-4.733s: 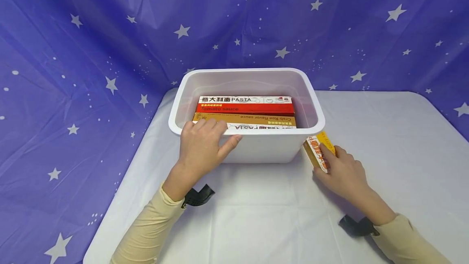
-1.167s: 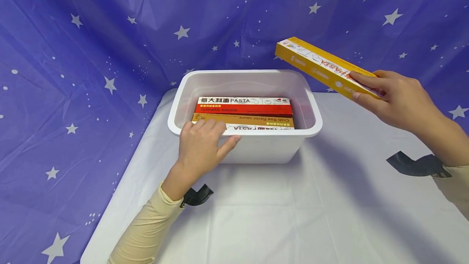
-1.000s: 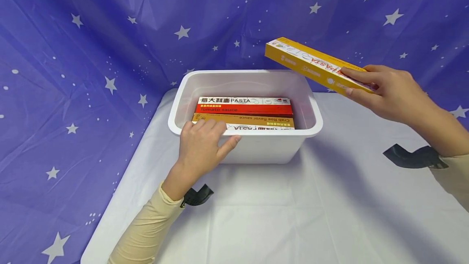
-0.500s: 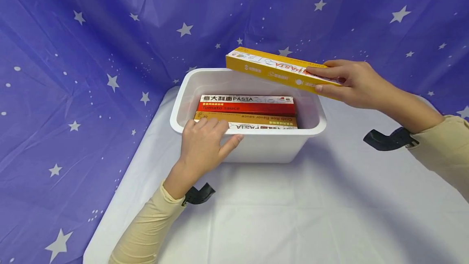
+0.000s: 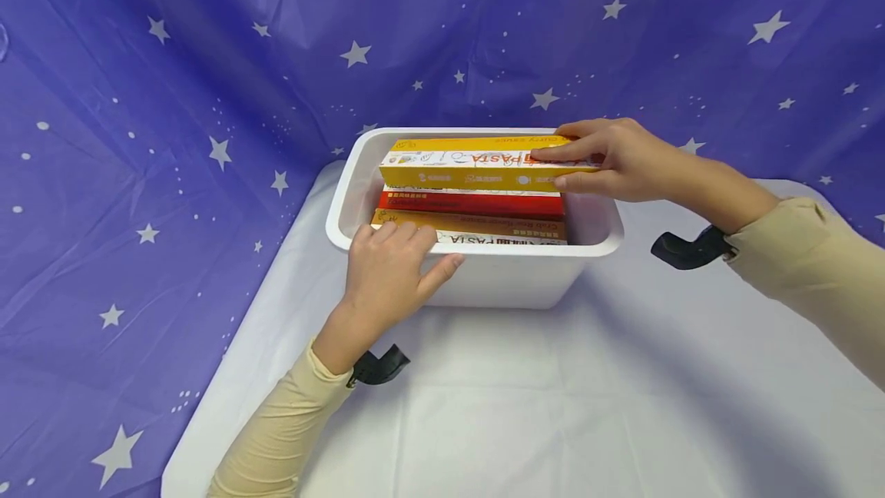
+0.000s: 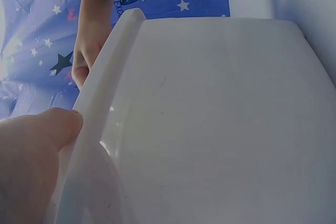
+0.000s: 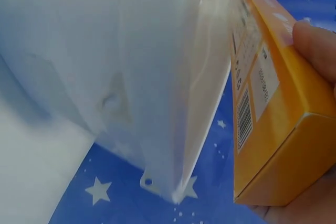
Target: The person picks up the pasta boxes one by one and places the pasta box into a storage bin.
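In the head view my right hand point(image 5: 615, 160) grips the right end of a yellow-and-white pasta box point(image 5: 470, 161), thumb in front and fingers over the top. The box is level at the top of a white plastic bin point(image 5: 498, 279), toward its back wall. In the right wrist view the yellow box point(image 7: 283, 129) shows a barcode. My left hand point(image 5: 387, 275) holds the bin's front rim, fingers over the edge and thumb outside. Inside, below the held box, lie a red pasta box point(image 5: 477, 204) and a brown Crab Roe pasta box point(image 5: 477, 223).
The bin stands on a table with a white cloth point(image 5: 498, 406). Behind and to the left hangs a purple curtain point(image 5: 207, 98) with white stars. Black straps or mounts point(image 5: 691, 250) stick out from both wrists.
My right hand picked up the yellow pasta box from beside the bin, raised it, then moved it left and down into the bin's opening. My left hand stays on the rim.
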A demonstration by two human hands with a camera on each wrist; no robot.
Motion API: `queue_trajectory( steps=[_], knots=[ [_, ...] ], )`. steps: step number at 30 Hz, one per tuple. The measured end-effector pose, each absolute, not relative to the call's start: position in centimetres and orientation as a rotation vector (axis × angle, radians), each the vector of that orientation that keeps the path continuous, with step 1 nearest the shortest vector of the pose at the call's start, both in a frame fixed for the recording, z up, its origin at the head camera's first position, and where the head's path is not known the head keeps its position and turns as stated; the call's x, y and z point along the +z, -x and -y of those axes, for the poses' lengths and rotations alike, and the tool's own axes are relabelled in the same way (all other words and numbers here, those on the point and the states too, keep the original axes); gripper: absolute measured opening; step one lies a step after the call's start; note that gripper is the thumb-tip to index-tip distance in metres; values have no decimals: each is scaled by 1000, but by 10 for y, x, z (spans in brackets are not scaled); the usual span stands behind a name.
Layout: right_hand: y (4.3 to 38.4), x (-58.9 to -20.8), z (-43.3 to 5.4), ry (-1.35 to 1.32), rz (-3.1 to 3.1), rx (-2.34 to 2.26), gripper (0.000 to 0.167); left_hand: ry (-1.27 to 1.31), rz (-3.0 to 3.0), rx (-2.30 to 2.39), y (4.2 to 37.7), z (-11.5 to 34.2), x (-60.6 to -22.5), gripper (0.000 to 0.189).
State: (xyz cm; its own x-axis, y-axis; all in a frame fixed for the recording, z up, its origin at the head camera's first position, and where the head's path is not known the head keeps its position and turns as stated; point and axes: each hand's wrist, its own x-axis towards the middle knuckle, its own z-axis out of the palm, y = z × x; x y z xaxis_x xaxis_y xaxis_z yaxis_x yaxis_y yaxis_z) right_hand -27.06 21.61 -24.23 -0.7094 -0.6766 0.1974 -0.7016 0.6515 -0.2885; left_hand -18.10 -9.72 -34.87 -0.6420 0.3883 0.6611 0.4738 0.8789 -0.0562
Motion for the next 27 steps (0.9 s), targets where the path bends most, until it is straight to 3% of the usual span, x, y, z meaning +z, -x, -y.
queue_trajectory(
  steps=[13, 27],
  knots=[
    [281, -260, -182, -1355, 2738, 389, 42, 609, 2367, -160, 181, 98, -349, 45],
    [293, -288, -185, -1427, 2653, 502, 43, 612, 2361, -148, 181, 98, -348, 46]
  ],
)
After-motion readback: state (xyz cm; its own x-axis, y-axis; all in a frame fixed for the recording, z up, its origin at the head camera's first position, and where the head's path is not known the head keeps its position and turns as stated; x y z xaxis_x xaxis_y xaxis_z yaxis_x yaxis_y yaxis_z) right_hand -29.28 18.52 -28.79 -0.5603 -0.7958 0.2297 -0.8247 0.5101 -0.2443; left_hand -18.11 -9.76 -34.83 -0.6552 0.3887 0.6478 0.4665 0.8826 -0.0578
